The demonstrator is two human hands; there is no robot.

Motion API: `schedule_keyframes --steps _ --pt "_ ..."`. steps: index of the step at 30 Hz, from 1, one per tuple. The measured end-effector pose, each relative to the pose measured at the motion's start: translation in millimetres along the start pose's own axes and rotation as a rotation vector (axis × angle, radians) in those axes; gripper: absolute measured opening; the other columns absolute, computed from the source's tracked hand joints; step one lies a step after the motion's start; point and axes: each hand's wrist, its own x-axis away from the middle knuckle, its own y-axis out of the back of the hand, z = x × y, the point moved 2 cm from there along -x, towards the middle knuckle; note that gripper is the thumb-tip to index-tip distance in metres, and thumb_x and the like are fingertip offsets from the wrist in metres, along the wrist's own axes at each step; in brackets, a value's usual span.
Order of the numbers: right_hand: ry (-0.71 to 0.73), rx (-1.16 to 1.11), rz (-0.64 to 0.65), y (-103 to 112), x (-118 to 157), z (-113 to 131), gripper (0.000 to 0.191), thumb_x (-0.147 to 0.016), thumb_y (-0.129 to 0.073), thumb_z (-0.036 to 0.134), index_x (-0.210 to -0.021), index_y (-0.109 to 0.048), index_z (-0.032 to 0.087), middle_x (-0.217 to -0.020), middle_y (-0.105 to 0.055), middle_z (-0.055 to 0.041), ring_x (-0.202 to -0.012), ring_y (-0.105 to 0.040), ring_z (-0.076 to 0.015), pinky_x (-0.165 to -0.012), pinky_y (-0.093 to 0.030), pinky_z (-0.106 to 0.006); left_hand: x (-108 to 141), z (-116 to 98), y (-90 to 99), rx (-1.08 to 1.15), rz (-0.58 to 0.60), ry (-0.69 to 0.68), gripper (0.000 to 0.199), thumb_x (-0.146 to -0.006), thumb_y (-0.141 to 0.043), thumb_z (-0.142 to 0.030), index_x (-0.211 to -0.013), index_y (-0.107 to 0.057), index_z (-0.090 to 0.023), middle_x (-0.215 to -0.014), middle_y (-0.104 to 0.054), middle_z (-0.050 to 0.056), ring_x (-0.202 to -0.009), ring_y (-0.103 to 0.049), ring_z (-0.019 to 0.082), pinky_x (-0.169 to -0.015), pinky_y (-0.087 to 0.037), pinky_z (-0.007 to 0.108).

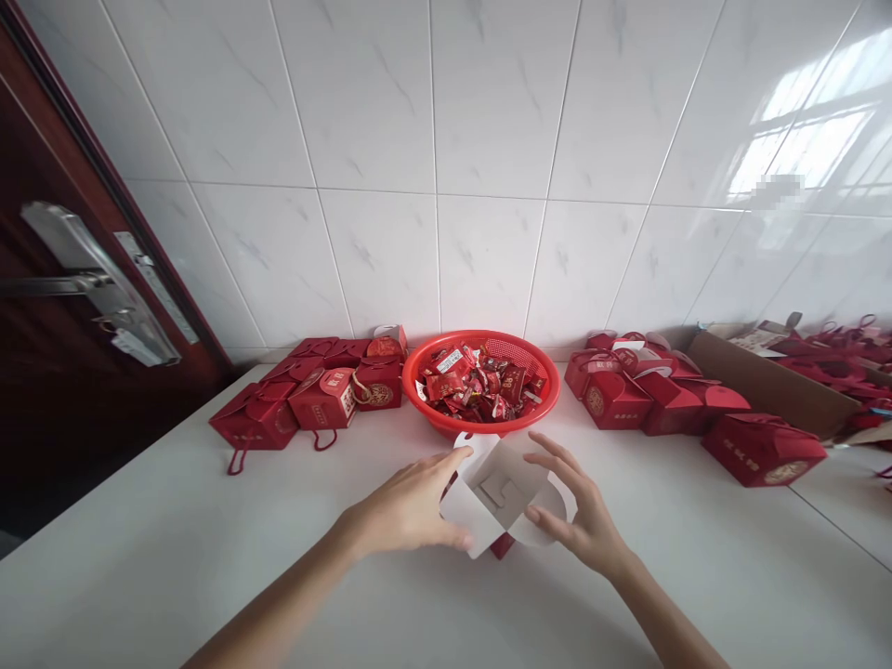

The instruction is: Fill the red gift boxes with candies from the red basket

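An opened small box (pixel 498 492) stands on the white table in front of the basket, its white inside facing up and its flaps spread outward. A bit of its red outside shows below. My left hand (pixel 411 502) is at the box's left side, thumb and fingers apart around the left flaps. On the right, my right hand (pixel 582 511) has its fingers spread beside the right flap. Nothing but folded card shows inside the box. Behind it, a red plastic basket (pixel 446 429) holds many red-wrapped sweets (pixel 446 386).
Closed red boxes (pixel 257 413) with cords sit left of the basket. More red boxes (pixel 620 400) are on the right, one (pixel 763 451) nearer the front. A cardboard carton (pixel 773 381) with red items stands far right. Tiled wall behind; a door (pixel 62 372) at left.
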Motion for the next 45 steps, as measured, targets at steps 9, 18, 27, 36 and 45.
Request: schedule_keyframes --steps 9,18,27,36,45 --pt "-0.027 -0.065 -0.135 6.1 2.9 -6.0 0.046 -0.094 -0.049 0.055 -0.132 -0.055 0.029 -0.151 -0.045 -0.0113 -0.142 -0.039 -0.0337 -0.11 -0.04 -0.051 4.8 -7.5 9.7 0.087 0.001 -0.168 0.076 -0.076 -0.07 -0.06 -0.142 -0.051 -0.027 -0.116 -0.069 0.007 -0.107 -0.063 0.027 -0.086 -0.05 0.032" --pt "-0.071 -0.111 -0.218 9.4 3.9 -9.6 0.044 -0.095 -0.044 0.056 -0.128 -0.058 0.03 -0.149 -0.048 -0.01 -0.139 -0.042 -0.0349 -0.109 -0.04 -0.053 -20.1 -7.6 44.3 0.054 -0.229 -0.256 0.045 -0.092 -0.052 -0.047 -0.127 -0.064 -0.022 -0.106 -0.072 0.006 -0.098 -0.065 0.021 -0.088 -0.051 0.03" --pt "-0.089 -0.075 -0.244 9.0 0.7 -12.2 0.038 -0.095 -0.047 0.052 -0.121 -0.062 0.028 -0.142 -0.054 -0.0111 -0.122 -0.057 -0.0315 -0.095 -0.051 -0.044 -155.4 -13.6 71.2 -0.466 -0.031 -0.257 0.042 -0.065 -0.06 -0.007 -0.101 -0.075 -0.021 -0.112 -0.072 0.01 -0.107 -0.063 0.031 -0.094 -0.047 0.039" --pt "-0.12 -0.024 -0.229 9.6 -1.6 -11.9 0.036 -0.095 -0.05 0.052 -0.117 -0.064 0.027 -0.139 -0.056 -0.0119 -0.094 -0.065 -0.0244 -0.086 -0.056 -0.042 -185.5 -9.5 61.6 -0.493 -0.026 -0.158 0.017 -0.045 -0.07 -0.01 -0.048 -0.057 -0.02 -0.067 -0.068 0.009 -0.089 -0.063 0.034 -0.087 -0.046 0.041" --pt "-0.104 -0.051 -0.28 13.5 -3.8 -19.6 0.033 -0.096 -0.05 0.048 -0.116 -0.063 0.026 -0.133 -0.057 -0.0127 -0.088 -0.067 -0.0215 -0.083 -0.057 -0.039 -182.8 7.9 88.8 -0.064 -0.066 -0.242 0.017 -0.066 -0.066 -0.03 -0.072 -0.077 -0.019 -0.076 -0.074 0.004 -0.075 -0.063 0.021 -0.069 -0.045 0.028"
